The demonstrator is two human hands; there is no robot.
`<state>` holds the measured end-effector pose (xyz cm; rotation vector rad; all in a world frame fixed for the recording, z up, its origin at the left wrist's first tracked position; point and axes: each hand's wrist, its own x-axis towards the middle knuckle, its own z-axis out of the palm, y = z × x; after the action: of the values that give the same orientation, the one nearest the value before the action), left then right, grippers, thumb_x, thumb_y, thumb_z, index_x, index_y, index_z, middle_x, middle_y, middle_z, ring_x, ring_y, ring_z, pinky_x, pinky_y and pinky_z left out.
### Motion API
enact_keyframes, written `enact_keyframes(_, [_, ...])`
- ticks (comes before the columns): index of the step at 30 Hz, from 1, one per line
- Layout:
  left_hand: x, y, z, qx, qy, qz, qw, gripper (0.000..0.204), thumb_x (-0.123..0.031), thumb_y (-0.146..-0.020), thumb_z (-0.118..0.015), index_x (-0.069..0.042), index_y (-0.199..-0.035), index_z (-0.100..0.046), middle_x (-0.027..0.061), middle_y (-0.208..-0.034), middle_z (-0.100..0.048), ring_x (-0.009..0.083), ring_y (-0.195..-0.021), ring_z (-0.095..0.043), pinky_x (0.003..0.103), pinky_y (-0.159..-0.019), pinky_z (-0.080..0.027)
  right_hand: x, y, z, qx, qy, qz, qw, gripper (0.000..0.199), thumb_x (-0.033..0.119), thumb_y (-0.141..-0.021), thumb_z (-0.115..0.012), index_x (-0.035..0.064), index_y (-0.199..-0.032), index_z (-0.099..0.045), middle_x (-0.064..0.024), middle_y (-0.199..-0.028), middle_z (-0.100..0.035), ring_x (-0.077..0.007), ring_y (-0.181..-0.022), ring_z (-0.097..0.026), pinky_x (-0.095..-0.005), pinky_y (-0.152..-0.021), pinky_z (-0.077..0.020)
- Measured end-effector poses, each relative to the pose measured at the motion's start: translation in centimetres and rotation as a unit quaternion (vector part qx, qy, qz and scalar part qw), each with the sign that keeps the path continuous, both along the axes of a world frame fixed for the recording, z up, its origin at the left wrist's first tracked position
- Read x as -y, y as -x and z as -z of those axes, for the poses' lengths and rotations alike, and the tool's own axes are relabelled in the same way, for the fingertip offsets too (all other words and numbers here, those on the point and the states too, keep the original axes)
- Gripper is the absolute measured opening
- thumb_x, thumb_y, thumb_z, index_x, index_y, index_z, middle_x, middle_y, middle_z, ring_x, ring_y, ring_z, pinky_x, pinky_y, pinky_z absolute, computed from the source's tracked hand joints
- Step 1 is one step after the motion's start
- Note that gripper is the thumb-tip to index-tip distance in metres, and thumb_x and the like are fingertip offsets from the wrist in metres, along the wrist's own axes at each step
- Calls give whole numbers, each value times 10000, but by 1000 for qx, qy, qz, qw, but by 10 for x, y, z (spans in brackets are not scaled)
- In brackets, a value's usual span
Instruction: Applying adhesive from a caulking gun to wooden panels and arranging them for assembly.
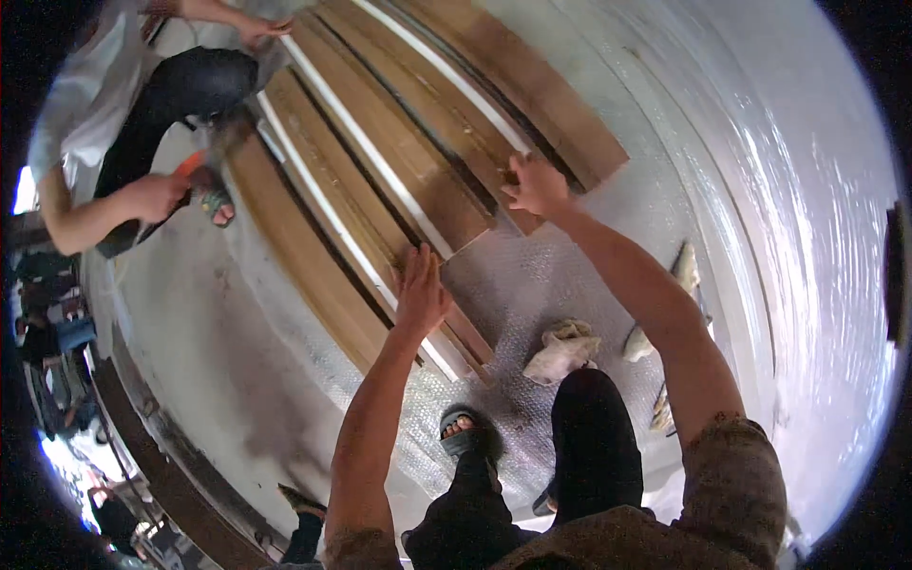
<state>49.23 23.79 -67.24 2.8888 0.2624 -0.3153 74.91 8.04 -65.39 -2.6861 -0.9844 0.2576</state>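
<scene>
Long brown boards (527, 90) lie side by side, with white strips (448, 72) and dark strips running lengthwise between them. My left hand (422, 293) rests near the close end of the middle boards, its fingers stretched forward over them. Farther right, my right hand (540, 186) touches the end of a white strip and the brown board beside it. Its fingers are apart and slightly bent; their undersides are hidden. Bubble wrap (503, 285) is spread under the boards.
At the upper left, a co-worker crouches beside the boards; one hand (157, 198) holds an orange-handled tool (190, 164), the other touches the boards' far end. Crumpled whitish gloves (562, 353) lie before my knee. Clear plastic sheeting (807, 285) runs along the right.
</scene>
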Motion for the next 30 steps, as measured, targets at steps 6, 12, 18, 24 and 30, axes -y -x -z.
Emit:
enact_keyframes(6, [1,-3,-3,14,-16,16,1000,632,-224,-788,-506,5,-1343,-313,139,-1471,-136,309,-1358,-137,582,-1053,-135,79,-55,10,-48,21,-34,998,443,232,-725,-683,135,-1118,-502,-76,-1138,-514,-265,-1057,-509,-380,-843,-458])
enact_keyframes(12, [3,-6,-14,-13,-8,6,1000,650,-223,-779,-506,3,-1351,-294,135,-1471,-139,310,-1360,-132,573,-1060,-135,130,-95,-21,122,159,-299,933,769,286,-723,-647,111,-1378,-286,-68,-1469,-186,-246,-1330,-246,-362,-1071,-272])
enact_keyframes(18, [-2,-3,-8,-24,-9,-11,1000,659,-210,-773,-509,-2,-1356,-285,126,-1470,-144,314,-1360,-132,575,-1059,-136,127,-106,0,178,236,-361,885,782,363,-749,-595,35,-1372,-254,-125,-1455,-213,-251,-1322,-268,-362,-1083,-253])
enact_keyframes(24, [3,-7,-13,-16,-5,-4,1000,648,-208,-775,-515,-7,-1354,-305,125,-1476,-128,314,-1359,-130,583,-1050,-149,147,-112,-26,147,167,-383,897,714,310,-761,-581,41,-1354,-290,-153,-1356,-381,-279,-1249,-382,-373,-1041,-325])
enact_keyframes(30, [-2,4,-16,13,-1,-3,1000,662,-205,-783,-521,-5,-1368,-284,114,-1482,-103,299,-1367,-106,584,-1048,-150,115,-102,-151,260,-107,-386,879,347,172,-830,-550,18,-1141,-537,-125,-1082,-567,-282,-915,-576,-354,-766,-487])
